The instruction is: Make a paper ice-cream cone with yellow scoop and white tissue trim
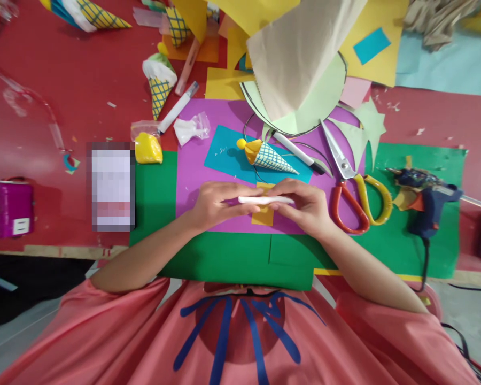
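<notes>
My left hand (220, 204) and my right hand (304, 206) pinch the two ends of a thin white piece of modelling clay (266, 200), seen almost edge-on. Under it, a small yellow paper piece (264, 216) lies on the purple sheet (190, 182). Just beyond my hands, a small paper ice cream cone (276, 159) with a yellow-orange top rests on a blue paper strip (220, 147). A white marker (294, 147) lies beside the cone. To the right of my right hand are scissors (347, 171) with red and yellow handles.
A blue glue gun (428, 208) lies on the green sheet (385, 251) at right. On the left are a yellow clay lump (148, 148), a white clay packet (192, 127), a blurred-out phone-like rectangle (112, 187) and another cone (159, 88). Paper scraps and brown paper (296, 59) cover the back.
</notes>
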A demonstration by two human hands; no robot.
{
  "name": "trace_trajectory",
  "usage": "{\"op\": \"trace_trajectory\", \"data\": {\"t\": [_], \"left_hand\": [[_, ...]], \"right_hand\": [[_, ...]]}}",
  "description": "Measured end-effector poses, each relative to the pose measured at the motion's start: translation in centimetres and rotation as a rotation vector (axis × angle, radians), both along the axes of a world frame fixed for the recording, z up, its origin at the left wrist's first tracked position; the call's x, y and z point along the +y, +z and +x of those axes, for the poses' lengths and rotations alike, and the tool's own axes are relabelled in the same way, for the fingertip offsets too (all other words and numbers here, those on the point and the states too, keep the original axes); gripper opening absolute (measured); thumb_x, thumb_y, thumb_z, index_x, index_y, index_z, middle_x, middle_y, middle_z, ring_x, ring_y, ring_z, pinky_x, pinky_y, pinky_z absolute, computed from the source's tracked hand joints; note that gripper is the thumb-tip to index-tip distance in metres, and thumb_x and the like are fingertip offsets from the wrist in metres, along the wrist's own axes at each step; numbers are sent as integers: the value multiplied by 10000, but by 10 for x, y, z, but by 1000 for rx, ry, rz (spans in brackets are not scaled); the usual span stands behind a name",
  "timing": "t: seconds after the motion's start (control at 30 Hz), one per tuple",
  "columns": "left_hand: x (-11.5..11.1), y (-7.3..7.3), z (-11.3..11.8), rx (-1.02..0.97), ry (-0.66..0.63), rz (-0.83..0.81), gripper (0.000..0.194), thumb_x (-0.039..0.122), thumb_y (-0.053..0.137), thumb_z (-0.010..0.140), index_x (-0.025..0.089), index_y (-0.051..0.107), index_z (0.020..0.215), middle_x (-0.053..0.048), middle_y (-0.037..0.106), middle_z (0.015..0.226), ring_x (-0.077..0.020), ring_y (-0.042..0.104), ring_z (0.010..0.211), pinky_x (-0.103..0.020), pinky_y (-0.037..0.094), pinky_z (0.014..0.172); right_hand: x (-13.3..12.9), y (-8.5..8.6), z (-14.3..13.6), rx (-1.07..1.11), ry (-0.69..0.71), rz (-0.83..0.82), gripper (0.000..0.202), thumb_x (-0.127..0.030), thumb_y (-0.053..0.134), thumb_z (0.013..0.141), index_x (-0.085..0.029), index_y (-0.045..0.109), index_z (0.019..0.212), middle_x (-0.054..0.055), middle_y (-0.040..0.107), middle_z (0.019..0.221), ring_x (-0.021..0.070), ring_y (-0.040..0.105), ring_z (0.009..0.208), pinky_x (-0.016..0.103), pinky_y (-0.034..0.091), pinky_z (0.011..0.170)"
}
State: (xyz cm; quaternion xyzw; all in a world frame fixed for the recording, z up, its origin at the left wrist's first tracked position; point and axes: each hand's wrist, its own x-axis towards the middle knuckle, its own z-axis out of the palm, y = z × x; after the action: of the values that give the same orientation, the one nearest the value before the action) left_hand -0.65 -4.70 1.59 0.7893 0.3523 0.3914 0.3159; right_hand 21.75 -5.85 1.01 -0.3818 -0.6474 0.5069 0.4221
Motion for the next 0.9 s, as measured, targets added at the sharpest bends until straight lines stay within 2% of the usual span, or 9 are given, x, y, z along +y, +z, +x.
{"op": "trace_trajectory", "data": {"t": [0.07, 0.1, 0.23, 0.33, 0.43, 0.63, 0.73, 0.83, 0.9], "left_hand": [[0, -1, 0, 7, 22, -48, 415, 482, 737, 814, 221, 737, 1137, -43, 796, 1000, -155, 775, 820, -195, 612, 751], [0, -1, 0, 14, 39, -53, 403, 482, 723, 828, 218, 736, 1132, -43, 795, 1007, -153, 774, 830, -196, 613, 760], [0, 0, 3, 4, 58, 41, 203, 372, 670, 898, 199, 765, 944, -18, 805, 915, -106, 765, 763, -143, 589, 703], [-1, -1, 6, 1, 48, 120, 135, 305, 695, 886, 189, 758, 916, -4, 804, 863, -88, 760, 721, -115, 570, 675], [-2, -3, 6, 30, 52, 123, 135, 308, 683, 896, 196, 759, 902, 3, 803, 838, -85, 758, 704, -114, 567, 663], [0, 0, 2, 7, -4, 95, 381, 335, 754, 832, 211, 703, 1188, -45, 779, 1077, -124, 772, 862, -140, 593, 780], [1, 0, 1, 37, -3, 179, 271, 249, 726, 861, 191, 718, 1126, -29, 796, 1007, -96, 769, 827, -114, 577, 774], [0, 0, 3, 61, 26, 237, 127, 233, 689, 891, 169, 740, 989, -11, 804, 910, -77, 765, 769, -95, 562, 742], [0, 0, 3, 59, 42, 261, 121, 258, 682, 899, 159, 738, 941, -9, 804, 876, -72, 761, 729, -90, 555, 708]], "right_hand": [[1, 1, 1, -19, -20, -3, 146, -330, 716, 859, -212, 749, 940, 49, 784, 915, 176, 728, 837, 317, 578, 763], [1, 1, 1, -28, -32, -7, 149, -332, 707, 866, -208, 746, 938, 50, 782, 908, 173, 726, 830, 309, 574, 749], [2, -2, 1, -32, -13, 2, 192, -334, 721, 856, -198, 717, 992, 53, 771, 964, 164, 722, 869, 284, 569, 757], [1, -3, -1, -65, 24, 51, 266, -315, 775, 810, -206, 700, 1040, 52, 767, 1001, 166, 722, 899, 284, 572, 780], [1, 0, -3, -125, 7, 91, 174, -319, 734, 850, -213, 721, 987, 43, 777, 939, 157, 721, 831, 286, 569, 754], [0, 4, -2, -138, -56, 196, 80, -225, 727, 854, -212, 729, 934, 24, 779, 870, 138, 714, 761, 253, 548, 688], [0, 3, -1, -130, -75, 214, 73, -194, 721, 855, -201, 717, 928, 28, 772, 861, 131, 715, 760, 239, 545, 681], [-1, 0, 0, -58, -38, 175, 238, -222, 749, 833, -194, 680, 1059, 52, 765, 957, 157, 731, 855, 260, 577, 737], [-2, -1, -1, -46, -4, 153, 379, -252, 782, 803, -196, 642, 1151, 72, 754, 1044, 181, 733, 937, 285, 594, 786]]}}
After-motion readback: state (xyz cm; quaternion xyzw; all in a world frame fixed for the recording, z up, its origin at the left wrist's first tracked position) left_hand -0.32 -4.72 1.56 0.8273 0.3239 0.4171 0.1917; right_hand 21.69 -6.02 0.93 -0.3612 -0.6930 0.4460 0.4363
